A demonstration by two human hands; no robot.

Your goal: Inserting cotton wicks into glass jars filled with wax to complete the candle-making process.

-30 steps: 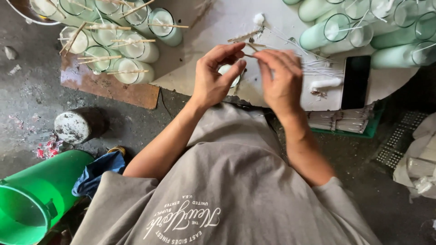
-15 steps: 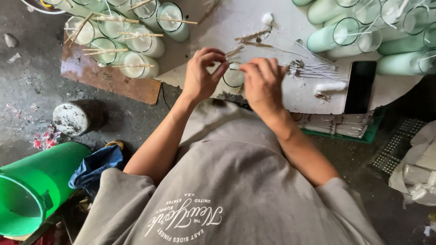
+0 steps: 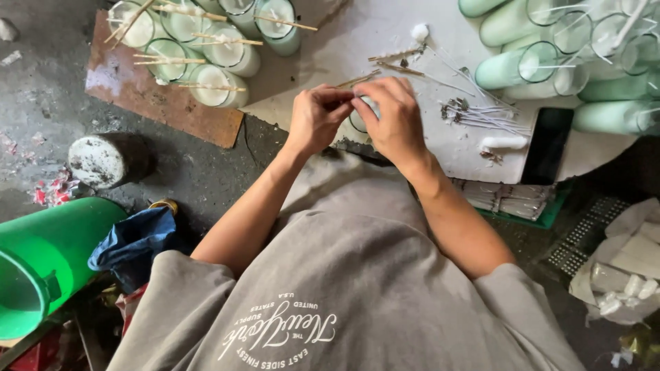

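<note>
glass under hands [image 3: 359,122]: mostly covered by the left hand [image 3: 317,118] and right hand [image 3: 393,118]; only a rim part shows
pinched thing: too small to tell
green bucket [image 3: 48,257]: cut by left edge
far glasses [image 3: 550,62]: cut by far edge

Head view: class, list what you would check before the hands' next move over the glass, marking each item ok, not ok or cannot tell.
1. Left hand and right hand meet over the glass: ok.
2. Grip on a wick or stick: cannot tell, fingers hide it.
3. Glass upright: cannot tell, mostly covered.
4. Spare wicks lying beside the right hand: ok.
5. Phone lies apart from the hands: ok.
</note>
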